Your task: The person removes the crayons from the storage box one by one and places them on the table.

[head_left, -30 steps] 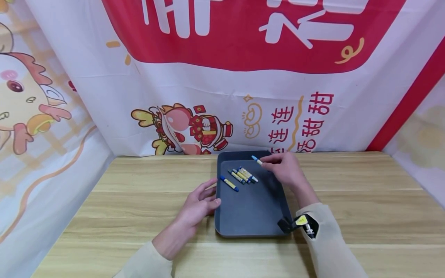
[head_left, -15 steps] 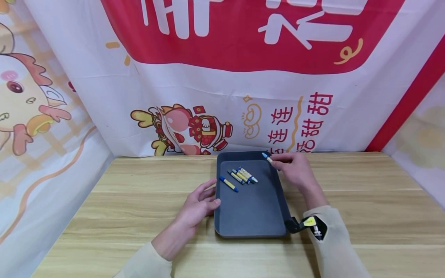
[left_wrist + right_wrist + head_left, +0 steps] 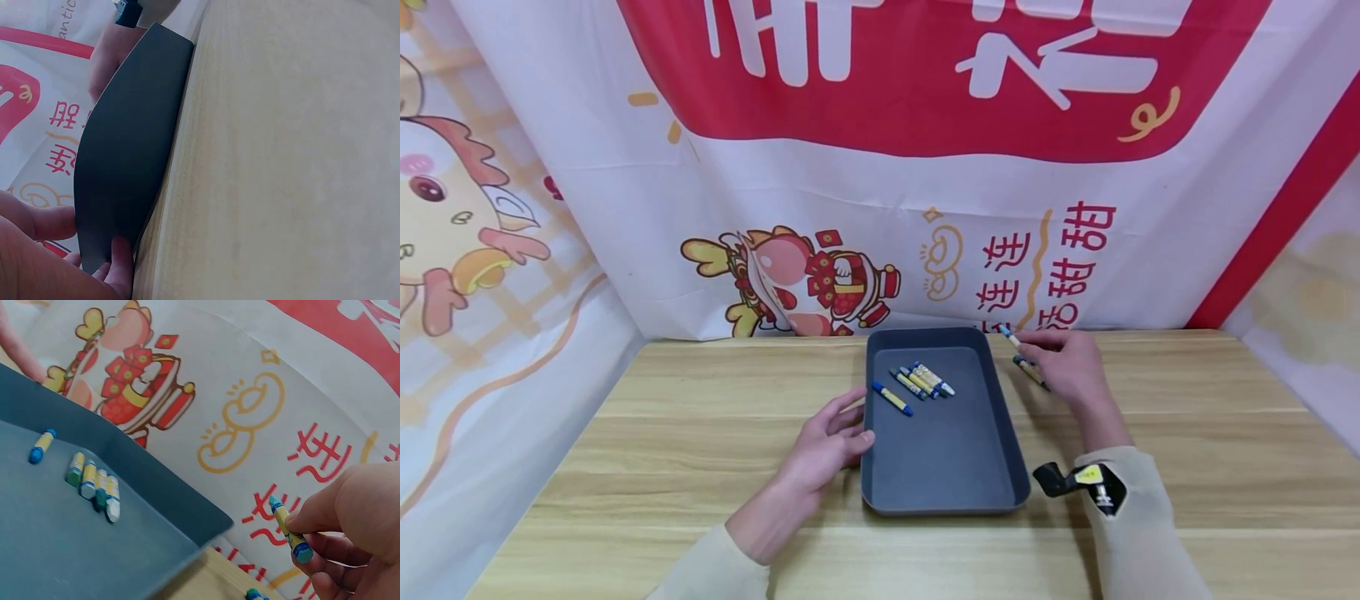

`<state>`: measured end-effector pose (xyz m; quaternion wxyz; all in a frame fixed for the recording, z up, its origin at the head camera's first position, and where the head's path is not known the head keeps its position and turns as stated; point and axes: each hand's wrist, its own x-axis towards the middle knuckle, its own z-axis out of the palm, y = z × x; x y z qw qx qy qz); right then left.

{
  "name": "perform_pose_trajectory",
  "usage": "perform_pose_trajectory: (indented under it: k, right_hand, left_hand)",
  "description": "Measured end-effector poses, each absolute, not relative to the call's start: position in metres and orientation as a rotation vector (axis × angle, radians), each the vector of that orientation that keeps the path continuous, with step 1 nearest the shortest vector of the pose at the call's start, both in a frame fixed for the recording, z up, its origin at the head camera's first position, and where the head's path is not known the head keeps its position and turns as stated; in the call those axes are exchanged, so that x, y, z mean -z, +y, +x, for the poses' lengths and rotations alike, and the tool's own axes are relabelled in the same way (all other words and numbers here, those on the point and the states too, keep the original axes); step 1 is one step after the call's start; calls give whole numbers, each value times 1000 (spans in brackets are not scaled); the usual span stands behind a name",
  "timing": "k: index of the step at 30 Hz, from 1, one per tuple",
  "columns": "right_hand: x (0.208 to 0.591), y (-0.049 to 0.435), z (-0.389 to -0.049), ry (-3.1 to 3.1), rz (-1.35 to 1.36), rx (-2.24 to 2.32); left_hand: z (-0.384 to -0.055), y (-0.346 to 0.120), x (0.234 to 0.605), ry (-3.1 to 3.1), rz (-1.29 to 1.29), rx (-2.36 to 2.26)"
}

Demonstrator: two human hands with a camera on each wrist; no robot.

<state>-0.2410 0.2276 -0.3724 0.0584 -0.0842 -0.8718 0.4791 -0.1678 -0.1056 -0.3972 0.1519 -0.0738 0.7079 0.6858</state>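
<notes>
My left hand (image 3: 820,454) holds the left side of a dark grey tray (image 3: 940,458); in the left wrist view its thumb is at the rim and other fingers lie against the outer wall. Beyond the tray's right edge, my right hand (image 3: 1071,371) pinches a light-blue crayon (image 3: 289,531) with a yellow wrapper between thumb and fingers. Below that hand another crayon (image 3: 1030,372) lies on the table. Inside the tray, several crayons (image 3: 925,380) lie side by side, and a blue crayon (image 3: 892,399) sits apart, near the left wall.
The wooden table (image 3: 700,425) runs back to a white and red printed cloth (image 3: 820,167) hung behind it. More printed cloth (image 3: 512,292) hangs at the left. A black device (image 3: 1082,481) is strapped to the right wrist, beside the tray's near right corner.
My right hand has carried the light-blue crayon rightward, from over the tray to past its right edge. The crayon on the table has come into view. The left hand stays at the tray.
</notes>
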Motion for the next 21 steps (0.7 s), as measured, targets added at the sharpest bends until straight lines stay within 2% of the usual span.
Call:
perform_pose_trajectory:
  k: [21]
  right_hand:
    - [391, 263, -240, -2624, -487, -1462]
  left_hand:
    - [-168, -105, 397, 2025, -211, -1970]
